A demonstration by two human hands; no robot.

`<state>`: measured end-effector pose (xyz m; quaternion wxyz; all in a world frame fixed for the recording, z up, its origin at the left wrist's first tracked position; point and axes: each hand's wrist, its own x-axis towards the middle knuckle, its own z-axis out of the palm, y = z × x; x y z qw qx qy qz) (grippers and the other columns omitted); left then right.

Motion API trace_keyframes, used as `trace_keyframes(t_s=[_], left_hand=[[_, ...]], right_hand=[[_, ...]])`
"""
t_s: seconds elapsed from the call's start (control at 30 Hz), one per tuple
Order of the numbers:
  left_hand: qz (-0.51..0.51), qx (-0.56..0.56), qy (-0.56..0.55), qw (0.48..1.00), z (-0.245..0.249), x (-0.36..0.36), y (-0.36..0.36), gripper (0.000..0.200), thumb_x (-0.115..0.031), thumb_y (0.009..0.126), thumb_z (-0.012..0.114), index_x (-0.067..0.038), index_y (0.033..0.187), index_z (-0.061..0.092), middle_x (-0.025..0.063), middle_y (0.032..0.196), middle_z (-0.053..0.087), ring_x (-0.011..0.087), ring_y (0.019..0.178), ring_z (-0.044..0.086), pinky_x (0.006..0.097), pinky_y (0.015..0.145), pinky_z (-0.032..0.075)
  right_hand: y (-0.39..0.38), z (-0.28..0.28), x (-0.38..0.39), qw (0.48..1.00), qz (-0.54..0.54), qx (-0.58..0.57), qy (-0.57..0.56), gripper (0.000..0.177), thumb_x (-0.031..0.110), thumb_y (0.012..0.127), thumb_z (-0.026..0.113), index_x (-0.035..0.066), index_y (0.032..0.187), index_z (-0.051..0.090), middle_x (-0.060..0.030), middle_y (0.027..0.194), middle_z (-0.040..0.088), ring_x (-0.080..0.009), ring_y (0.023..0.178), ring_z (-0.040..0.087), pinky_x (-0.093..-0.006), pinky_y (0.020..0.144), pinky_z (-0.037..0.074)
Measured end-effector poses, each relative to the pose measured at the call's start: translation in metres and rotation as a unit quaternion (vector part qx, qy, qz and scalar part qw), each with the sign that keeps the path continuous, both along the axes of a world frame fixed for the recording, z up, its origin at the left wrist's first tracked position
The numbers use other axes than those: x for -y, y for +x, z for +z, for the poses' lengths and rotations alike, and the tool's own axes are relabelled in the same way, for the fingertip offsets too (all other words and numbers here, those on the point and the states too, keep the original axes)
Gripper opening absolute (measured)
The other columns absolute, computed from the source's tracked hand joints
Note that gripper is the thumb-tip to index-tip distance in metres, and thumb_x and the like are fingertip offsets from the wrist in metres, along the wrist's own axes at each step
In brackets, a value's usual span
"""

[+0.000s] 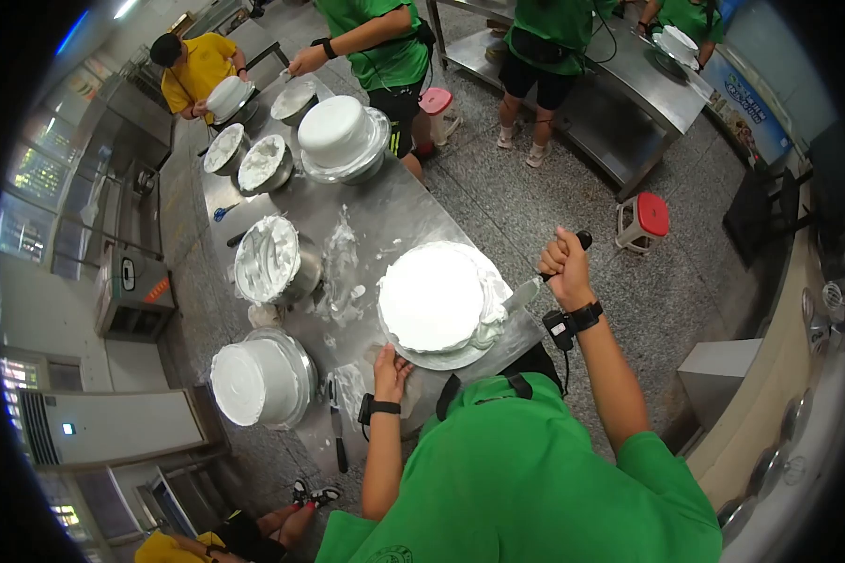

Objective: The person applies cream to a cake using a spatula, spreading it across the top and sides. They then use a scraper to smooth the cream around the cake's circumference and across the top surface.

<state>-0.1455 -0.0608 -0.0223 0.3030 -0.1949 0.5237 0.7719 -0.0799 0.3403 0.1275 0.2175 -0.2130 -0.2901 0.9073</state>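
Note:
My right hand [565, 267] is closed around the black handle of a spatula [523, 295], whose blade touches the right side of a white-frosted cake [432, 296]. Rough cream bulges along that side, while the top looks smooth. Under the cake is a round turntable [441, 359]. At its near left edge is my left hand [391, 372], fingers partly spread, touching the rim and holding nothing. Left of the cake, smeared cream [341, 272] lies on the metal table [413, 211], beside a bowl of cream [268, 261].
Another frosted cake [253, 380] stands at the near left, by a black-handled spatula [337, 427]. Farther up are a cake [333, 131], cream bowls [264, 163] and blue scissors [223, 212]. People in yellow and green work beyond. A red-topped stool [651, 215] stands right.

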Motion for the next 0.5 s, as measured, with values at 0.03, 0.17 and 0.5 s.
trace_keyframes(t_s=[0.03,0.17,0.5], left_hand=[[-0.001,-0.003,-0.003,1.000,0.002,-0.002,-0.002,0.020,-0.029,0.100,0.054,-0.012,0.109,0.057,0.0005,0.093,0.062,0.0143,0.079,0.057,0.0348,0.070,0.052],[0.002,0.006,0.003,1.000,-0.002,0.000,-0.006,0.021,-0.030,0.101,0.053,-0.011,0.110,0.057,0.0010,0.095,0.063,0.0147,0.079,0.058,0.0338,0.070,0.051],[-0.001,0.003,0.020,1.000,-0.007,0.001,-0.008,0.023,-0.030,0.101,0.052,-0.011,0.115,0.055,0.0029,0.100,0.064,0.0165,0.084,0.061,0.0330,0.070,0.052]], right_hand=[[0.000,-0.003,-0.003,1.000,-0.005,0.005,-0.015,0.048,0.024,0.095,0.055,0.020,0.057,0.026,0.0062,0.048,0.023,-0.0067,0.042,0.021,-0.0253,0.045,0.021],[0.002,-0.015,-0.013,0.997,-0.023,0.026,-0.063,0.048,0.023,0.095,0.055,0.020,0.057,0.026,0.0060,0.047,0.024,-0.0069,0.041,0.021,-0.0249,0.044,0.022],[0.013,-0.023,-0.021,0.951,-0.025,-0.030,-0.307,0.046,0.020,0.094,0.053,0.019,0.054,0.030,0.0059,0.046,0.024,-0.0079,0.039,0.023,-0.0247,0.043,0.024]])
